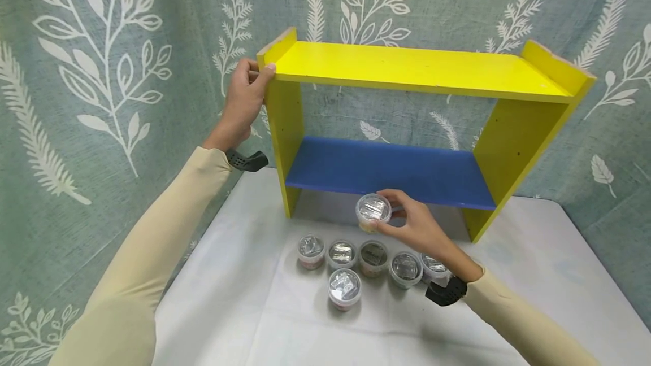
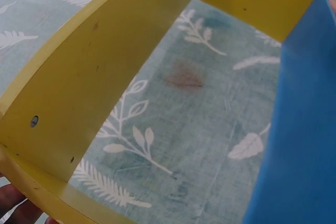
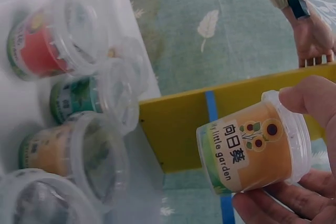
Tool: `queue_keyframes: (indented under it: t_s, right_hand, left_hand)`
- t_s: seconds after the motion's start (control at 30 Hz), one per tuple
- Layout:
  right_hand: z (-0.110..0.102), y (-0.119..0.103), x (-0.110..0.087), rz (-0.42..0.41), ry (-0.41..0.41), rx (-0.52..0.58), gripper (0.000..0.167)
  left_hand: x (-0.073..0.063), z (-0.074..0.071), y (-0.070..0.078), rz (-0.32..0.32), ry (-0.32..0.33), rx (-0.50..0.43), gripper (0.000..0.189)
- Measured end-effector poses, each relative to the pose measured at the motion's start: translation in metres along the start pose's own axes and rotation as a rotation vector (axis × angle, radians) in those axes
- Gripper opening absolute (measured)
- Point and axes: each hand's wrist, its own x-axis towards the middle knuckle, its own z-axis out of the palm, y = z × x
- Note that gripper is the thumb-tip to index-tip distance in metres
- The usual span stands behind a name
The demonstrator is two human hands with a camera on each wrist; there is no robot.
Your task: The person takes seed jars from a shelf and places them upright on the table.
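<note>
My left hand (image 1: 244, 97) grips the upper left corner of a yellow shelf (image 1: 417, 69), thumb on the front edge; the fingertips show at the lower left in its wrist view. In front of the blue lower board (image 1: 386, 165), my right hand (image 1: 419, 227) holds a small plastic cup (image 3: 252, 150) with a clear lid, by its lid rim. Its orange label bears sunflowers and "My little garden". Held up from the table, the cup is upright in the head view. Below it stand several similar lidded cups in a row, the rightmost cup (image 1: 434, 264) partly hidden behind my right wrist.
One cup (image 1: 344, 288) stands in front of the row, nearer to me. White cloth (image 1: 229, 275) covers the table under the shelf. Behind hangs a green curtain (image 1: 193, 27) with white leaf prints. The shelf's right side panel (image 1: 524, 134) leans outward in the head view.
</note>
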Motion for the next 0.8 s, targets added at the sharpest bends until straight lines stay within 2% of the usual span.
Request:
queue_keyframes:
  t_s: [0.4,0.8]
  right_hand:
    - [-0.008,0.010,-0.031,0.009,-0.005,-0.007,0.065]
    - [-0.012,0.011,-0.057,-0.010,-0.089,0.065,0.066]
  left_hand:
    - [0.000,-0.001,-0.001,-0.001,-0.016,0.012,0.035]
    - [0.001,-0.002,-0.002,-0.002,-0.017,0.000,0.035]
